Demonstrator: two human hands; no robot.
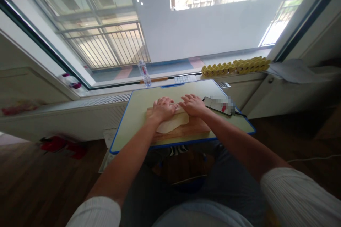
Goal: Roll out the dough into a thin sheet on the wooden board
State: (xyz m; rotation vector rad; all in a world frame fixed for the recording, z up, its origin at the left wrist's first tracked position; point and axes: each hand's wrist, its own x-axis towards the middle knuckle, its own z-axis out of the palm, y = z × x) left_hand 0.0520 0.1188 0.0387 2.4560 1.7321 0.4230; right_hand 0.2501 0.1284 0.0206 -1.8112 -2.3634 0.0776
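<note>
A thin, pale sheet of what looks like dough [174, 124] lies on a wooden board [183, 134] atop a small table. Along its far edge runs a pale roll, mostly covered by my hands; whether it is a rolling pin or rolled-up dough I cannot tell. My left hand [164, 108] rests over the left part of the roll, fingers stretched forward. Over the right part lies my right hand [193, 105], its fingers also extended and spread. Both thumbs point inward and come close together. The palms' undersides are hidden.
The pale, blue-edged table [126, 124] stands against a window sill. A phone [217, 105] lies right of the board. On the sill are a clear bottle [144, 73], yellow egg trays [236, 67] and a white gridded object [183, 78]. A red object [62, 145] sits on the floor.
</note>
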